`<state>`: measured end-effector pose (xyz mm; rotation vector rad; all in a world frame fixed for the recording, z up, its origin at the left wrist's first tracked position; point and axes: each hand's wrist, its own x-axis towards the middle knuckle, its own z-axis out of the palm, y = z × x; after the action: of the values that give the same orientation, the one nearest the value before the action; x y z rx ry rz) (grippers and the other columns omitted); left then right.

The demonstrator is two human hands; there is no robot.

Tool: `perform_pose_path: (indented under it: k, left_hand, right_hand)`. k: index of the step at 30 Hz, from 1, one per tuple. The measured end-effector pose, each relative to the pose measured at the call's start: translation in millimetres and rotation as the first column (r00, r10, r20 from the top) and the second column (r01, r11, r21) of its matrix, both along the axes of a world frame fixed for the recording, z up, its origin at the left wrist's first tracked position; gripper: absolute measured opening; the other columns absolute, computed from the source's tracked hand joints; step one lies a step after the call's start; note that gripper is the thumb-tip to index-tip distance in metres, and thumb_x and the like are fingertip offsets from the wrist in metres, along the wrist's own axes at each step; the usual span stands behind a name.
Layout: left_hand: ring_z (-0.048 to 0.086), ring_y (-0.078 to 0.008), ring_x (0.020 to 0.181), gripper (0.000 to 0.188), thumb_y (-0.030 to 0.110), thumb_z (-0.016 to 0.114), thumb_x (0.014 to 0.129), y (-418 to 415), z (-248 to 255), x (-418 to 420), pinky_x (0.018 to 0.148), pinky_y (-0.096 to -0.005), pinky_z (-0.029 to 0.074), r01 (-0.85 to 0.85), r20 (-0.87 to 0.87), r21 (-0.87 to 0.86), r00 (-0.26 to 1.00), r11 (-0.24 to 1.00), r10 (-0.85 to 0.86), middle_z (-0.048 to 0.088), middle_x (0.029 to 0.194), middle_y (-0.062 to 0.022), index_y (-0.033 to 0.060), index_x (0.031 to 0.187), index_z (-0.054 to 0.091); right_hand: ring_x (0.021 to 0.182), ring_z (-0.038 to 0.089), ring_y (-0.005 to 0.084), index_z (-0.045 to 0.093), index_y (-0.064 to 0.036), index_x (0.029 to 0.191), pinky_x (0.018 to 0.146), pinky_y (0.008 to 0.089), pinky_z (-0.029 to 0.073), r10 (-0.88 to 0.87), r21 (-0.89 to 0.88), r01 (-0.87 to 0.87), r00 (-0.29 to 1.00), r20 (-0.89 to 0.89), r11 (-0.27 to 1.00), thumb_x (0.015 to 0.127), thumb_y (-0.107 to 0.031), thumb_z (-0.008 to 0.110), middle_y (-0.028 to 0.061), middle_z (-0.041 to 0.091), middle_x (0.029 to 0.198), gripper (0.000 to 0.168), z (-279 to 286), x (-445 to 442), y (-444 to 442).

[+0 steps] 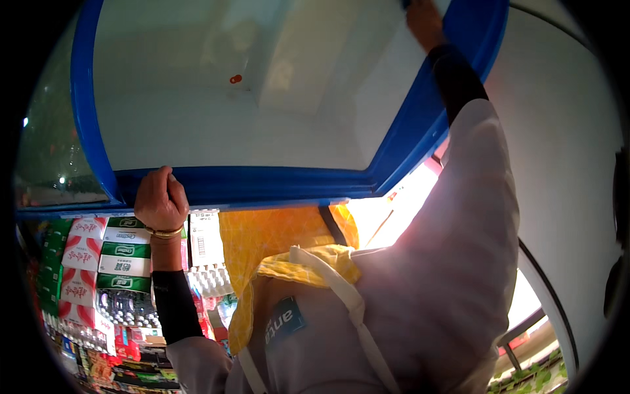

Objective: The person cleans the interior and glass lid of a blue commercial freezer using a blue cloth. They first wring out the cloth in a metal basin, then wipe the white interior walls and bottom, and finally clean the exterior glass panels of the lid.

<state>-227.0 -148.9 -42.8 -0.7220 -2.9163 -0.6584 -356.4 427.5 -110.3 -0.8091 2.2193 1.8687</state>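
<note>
Before me is a chest freezer with a white interior (pixel 231 133) and a blue frame (pixel 275 180). My left hand (pixel 161 197), with a gold-coloured bracelet (pixel 165 232) at the wrist, is curled over the front rim near the left corner. At the far right side my right hand (pixel 424 24) reaches to the frame, partly cut off by the top of the picture. A small dark blue thing (pixel 406 4) shows at its fingers, too little to identify. A small orange-red object (pixel 236 79) lies inside the freezer.
A glass panel (pixel 49 147) with reflections covers the left side. Below left stand stacked drink cartons (pixel 124 250) and packs of bottles (pixel 128 306). A yellow apron (pixel 280 226) hangs from my front. A pale wall or panel (pixel 556 147) rises at the right.
</note>
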Motion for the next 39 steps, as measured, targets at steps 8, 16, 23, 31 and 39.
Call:
perform_pose_path:
  k: [8,16,23,31,39]
  left_hand:
    - [0.056,-0.0247,0.055,0.01,0.006,0.049,0.079,-5,-1,-7,0.048,-0.0302,0.044,0.019,0.078,-0.009,0.997,1.0,-0.018,0.056,0.066,-0.0106,0.0014,0.081,0.057]
    - [0.054,-0.0296,0.059,0.014,0.007,0.046,0.079,-11,2,1,0.053,-0.0374,0.044,-0.004,0.087,-0.066,0.996,0.998,0.01,0.055,0.07,-0.0132,-0.0001,0.083,0.057]
    - [0.055,-0.0279,0.057,0.011,0.006,0.048,0.077,-9,-1,0,0.051,-0.0351,0.044,-0.027,0.02,-0.02,0.999,0.999,0.027,0.057,0.068,-0.0117,0.0027,0.081,0.058]
    - [0.053,-0.0259,0.053,0.009,0.007,0.05,0.075,-18,-1,0,0.047,-0.0339,0.042,0.001,-0.006,-0.044,1.0,0.999,-0.001,0.055,0.063,-0.0101,0.0035,0.079,0.058]
    - [0.051,-0.0288,0.051,0.009,0.007,0.049,0.074,-26,-3,-4,0.045,-0.0356,0.04,0.027,0.066,-0.051,0.998,0.998,-0.023,0.053,0.061,-0.0121,0.0021,0.074,0.056]
  right_hand:
    - [0.094,0.048,0.0226,0.063,-0.006,0.082,0.076,0.0349,0.039,-0.346,-0.581,0.392,0.918,0.195,0.713,0.082,-0.018,0.045,0.0057,0.056,0.094,0.021,-169,35,-18]
    - [0.102,0.046,0.0378,0.063,-0.002,0.09,0.072,0.0545,0.037,-0.556,-0.353,0.877,0.48,0.678,0.326,0.077,-0.015,0.046,0.0151,0.059,0.099,0.024,-254,215,-188]
    - [0.1,0.05,0.0241,0.054,0.0,0.11,0.087,0.0343,0.041,0.506,0.478,0.201,0.119,0.854,-0.855,0.073,0.004,0.045,0.0125,0.054,0.108,0.038,-181,99,-223]
    - [0.101,0.049,0.0223,0.049,-0.001,0.114,0.09,0.0317,0.039,-0.577,0.212,-0.644,0.759,0.301,-0.735,0.076,0.005,0.052,0.0117,0.052,0.11,0.038,-15,-64,-122]
    - [0.098,0.049,0.0354,0.059,-0.008,0.094,0.085,0.0418,0.041,-0.577,-0.755,-0.353,0.816,0.041,-0.553,0.066,-0.002,0.064,0.0167,0.055,0.101,0.029,-100,-203,-193]
